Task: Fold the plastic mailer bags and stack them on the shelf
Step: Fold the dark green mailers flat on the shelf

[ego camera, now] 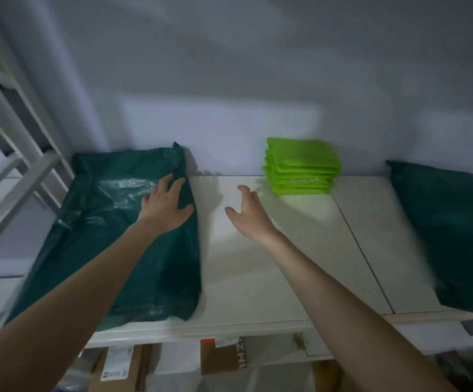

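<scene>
A pile of large dark green mailer bags (pixel 110 230) lies flat on the left of the white shelf (pixel 258 278). My left hand (pixel 167 205) rests on its far right part, fingers spread and straight. My right hand (pixel 246 213) hovers over the bare shelf between the dark pile and a neat stack of folded bright green mailer bags (pixel 301 168) by the wall. Its fingers are loosely spread and hold nothing. It is a little short of the green stack.
Another dark green bag pile (pixel 453 230) lies at the shelf's right end. A white metal rack frame (pixel 11 171) rises at the left. Cardboard boxes (pixel 221 355) sit on the level below the shelf. The grey wall (pixel 229 80) backs the shelf.
</scene>
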Action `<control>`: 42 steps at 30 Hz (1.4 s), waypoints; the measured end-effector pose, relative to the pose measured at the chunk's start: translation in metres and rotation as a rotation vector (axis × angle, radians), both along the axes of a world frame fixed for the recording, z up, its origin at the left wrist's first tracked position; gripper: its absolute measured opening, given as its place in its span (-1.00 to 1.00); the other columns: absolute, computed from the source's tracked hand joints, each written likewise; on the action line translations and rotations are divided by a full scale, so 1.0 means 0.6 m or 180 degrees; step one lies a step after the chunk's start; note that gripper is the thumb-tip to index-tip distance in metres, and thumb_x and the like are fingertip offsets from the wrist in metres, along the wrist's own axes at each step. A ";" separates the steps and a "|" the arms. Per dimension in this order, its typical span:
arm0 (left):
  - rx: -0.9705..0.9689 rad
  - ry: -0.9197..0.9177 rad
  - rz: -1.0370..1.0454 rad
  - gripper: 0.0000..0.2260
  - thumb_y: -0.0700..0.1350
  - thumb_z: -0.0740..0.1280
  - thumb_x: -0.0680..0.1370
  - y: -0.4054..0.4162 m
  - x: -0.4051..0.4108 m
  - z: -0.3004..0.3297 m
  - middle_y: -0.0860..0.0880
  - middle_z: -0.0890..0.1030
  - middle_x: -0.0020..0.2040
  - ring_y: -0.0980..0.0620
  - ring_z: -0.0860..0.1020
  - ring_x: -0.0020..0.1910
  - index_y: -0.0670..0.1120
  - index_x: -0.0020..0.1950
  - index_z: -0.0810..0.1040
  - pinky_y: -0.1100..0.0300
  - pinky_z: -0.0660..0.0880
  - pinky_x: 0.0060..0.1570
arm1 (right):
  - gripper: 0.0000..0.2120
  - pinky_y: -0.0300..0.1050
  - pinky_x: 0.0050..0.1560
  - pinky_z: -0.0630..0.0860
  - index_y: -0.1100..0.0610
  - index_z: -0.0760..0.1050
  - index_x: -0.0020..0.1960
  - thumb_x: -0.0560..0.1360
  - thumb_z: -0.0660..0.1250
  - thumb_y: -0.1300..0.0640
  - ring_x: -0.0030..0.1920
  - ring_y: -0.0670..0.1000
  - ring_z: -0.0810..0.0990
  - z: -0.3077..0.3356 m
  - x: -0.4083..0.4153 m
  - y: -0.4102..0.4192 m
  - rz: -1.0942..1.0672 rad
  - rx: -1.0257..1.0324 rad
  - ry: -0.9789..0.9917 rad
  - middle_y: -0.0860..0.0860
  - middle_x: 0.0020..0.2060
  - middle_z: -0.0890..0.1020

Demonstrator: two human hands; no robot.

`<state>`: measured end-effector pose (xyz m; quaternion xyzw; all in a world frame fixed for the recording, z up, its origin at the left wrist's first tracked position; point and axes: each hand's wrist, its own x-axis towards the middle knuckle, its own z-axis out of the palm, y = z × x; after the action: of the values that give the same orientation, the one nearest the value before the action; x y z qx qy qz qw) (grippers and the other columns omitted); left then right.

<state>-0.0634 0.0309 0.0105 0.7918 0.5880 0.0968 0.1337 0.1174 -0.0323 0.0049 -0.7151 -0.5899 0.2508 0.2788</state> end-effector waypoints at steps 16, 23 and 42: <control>-0.0564 -0.0051 0.0088 -0.29 0.28 0.10 0.54 -0.008 -0.078 -0.085 -0.09 0.09 0.54 -0.18 0.14 0.48 0.01 0.54 -0.12 -0.15 0.13 0.40 | -0.40 -0.24 -0.26 0.44 0.19 0.08 0.38 0.42 0.23 0.38 -0.04 0.08 0.51 -0.069 -0.156 0.000 -0.0352 -0.0585 0.1288 0.10 -0.04 0.48; -0.0191 -0.0216 0.0415 -0.03 0.39 0.23 0.40 -0.025 -0.008 -0.069 -0.24 0.11 0.47 -0.25 0.19 0.42 -0.10 0.54 -0.16 -0.13 0.23 0.32 | -0.55 -0.36 -0.33 0.35 0.17 0.41 0.28 0.41 0.34 0.33 -0.05 -0.01 0.46 -0.062 -0.152 -0.050 0.0238 -0.1088 0.0935 -0.01 -0.10 0.49; 0.0487 -0.0850 -0.0585 -0.57 0.22 0.12 0.49 -0.089 -0.015 -0.057 0.04 0.53 0.18 -0.04 0.55 0.09 0.02 0.24 0.47 0.04 0.43 0.10 | -0.31 0.00 0.33 0.30 0.12 0.18 0.43 0.44 0.33 -0.15 0.36 0.18 0.30 0.031 0.006 0.058 -0.0043 -0.0200 -0.0684 0.18 0.32 0.33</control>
<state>-0.0723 -0.0227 -0.0234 0.8302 0.4811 0.2329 0.1582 0.1212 0.0023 0.0233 -0.7502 -0.6034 0.1892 0.1930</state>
